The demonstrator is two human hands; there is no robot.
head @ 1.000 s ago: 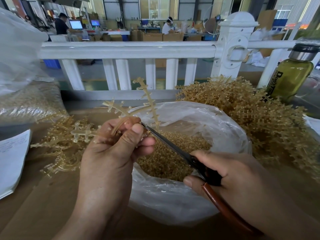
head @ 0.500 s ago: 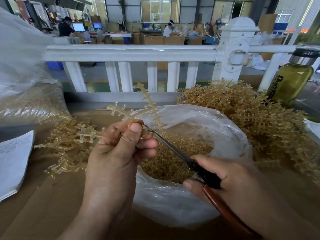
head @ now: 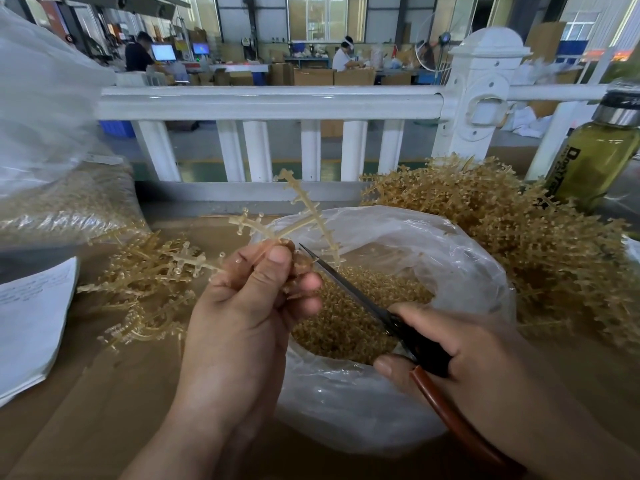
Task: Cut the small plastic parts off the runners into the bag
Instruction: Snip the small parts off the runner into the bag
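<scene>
Left hand (head: 242, 306) raised at bag (head: 467, 271) rim, grip pinching runner (head: 304, 216); right hand (head: 460, 348) grip curled round scissors (head: 346, 285); bottle (head: 595, 161) lettering only partly legible.

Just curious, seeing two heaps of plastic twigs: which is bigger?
The right heap, beside the green bottle; the left heap by the paper is much smaller.

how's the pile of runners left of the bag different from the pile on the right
The left pile is small, low and loose; the right pile is much larger, heaped and densely tangled. The left pile lies beside a sheet of paper; the right pile sits by a bottle. Both are the same tan branched plastic, flanking the bag.
</scene>
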